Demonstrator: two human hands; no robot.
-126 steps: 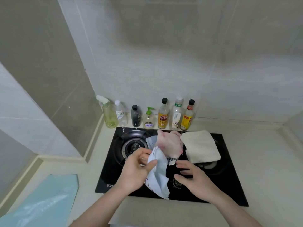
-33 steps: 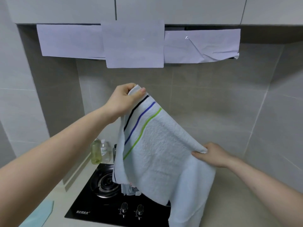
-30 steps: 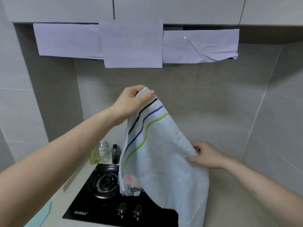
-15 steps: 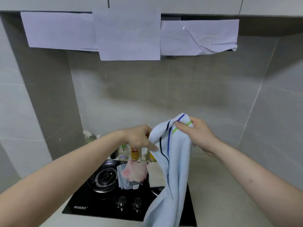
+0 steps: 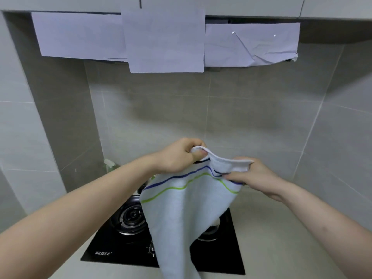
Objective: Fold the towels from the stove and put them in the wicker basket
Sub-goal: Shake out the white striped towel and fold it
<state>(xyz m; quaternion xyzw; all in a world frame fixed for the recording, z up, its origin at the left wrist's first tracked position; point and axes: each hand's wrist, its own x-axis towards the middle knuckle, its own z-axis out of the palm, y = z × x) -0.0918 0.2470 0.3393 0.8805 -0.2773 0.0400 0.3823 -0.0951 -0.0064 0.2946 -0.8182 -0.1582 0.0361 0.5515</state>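
Head view: the left hand (image 5: 177,156) has its fingers curled tight round one top corner of the towel (image 5: 187,208), the thumb pressed against the hem; the right hand (image 5: 249,174) pinches the other top corner between thumb and fingers, with the edge folded over them; the two hands are near each other, level, with a short sagging stretch of hem between them; both bare forearms reach in from the lower corners of the frame; the pale blue towel, crossed near its top by dark, blue and green stripes, hangs down in front of the black stove (image 5: 128,238) and covers its middle and most of the right burner; the left burner (image 5: 131,217) shows beside it; above, sheets of white paper (image 5: 163,39) hang from the hood against the grey tiled wall (image 5: 231,109).
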